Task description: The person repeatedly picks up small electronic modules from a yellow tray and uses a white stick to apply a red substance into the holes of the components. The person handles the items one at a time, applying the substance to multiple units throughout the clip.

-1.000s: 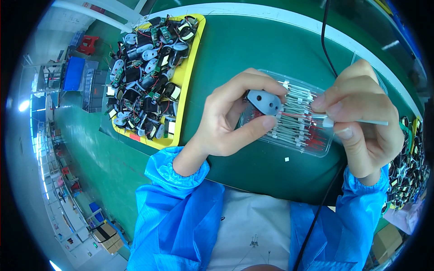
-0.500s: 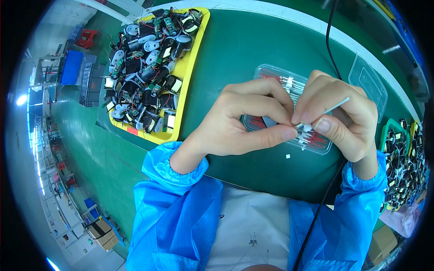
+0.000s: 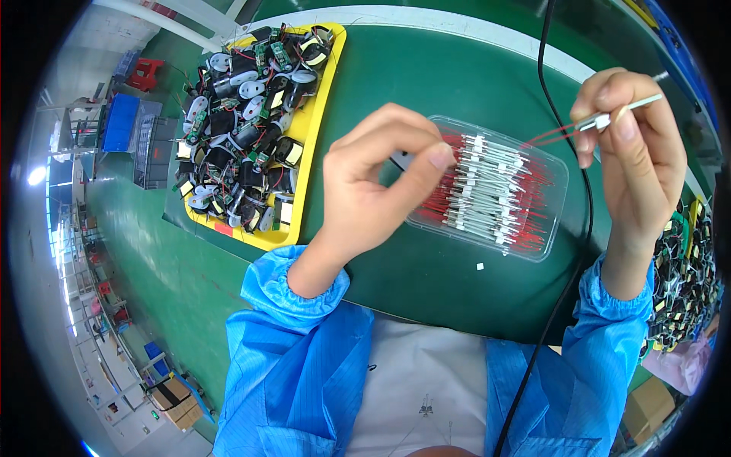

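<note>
My right hand (image 3: 640, 145) is raised beyond the right end of the clear box. Its thumb and fingers pinch a thin white strip with red wires (image 3: 604, 120), which has a small white tab around its middle. Two red leads trail off it to the left. My left hand (image 3: 384, 179) hovers over the left edge of the clear plastic box (image 3: 560, 194), thumb and forefinger pressed together; anything between them is too small to make out. Inside the box, several white strips with red wires (image 3: 487, 190) lie in rows.
A yellow tray (image 3: 304, 145) full of black motor-like parts with green circuit boards stands at the left. One small white square (image 3: 480, 266) lies on the green table (image 3: 403, 68). A black cable (image 3: 563, 297) runs past the box. More parts (image 3: 678, 282) are heaped at the far right.
My hands, together over the box before, have parted. The right one has moved up and right with the white strip; the left has drawn slightly left, uncovering the rows in the box.
</note>
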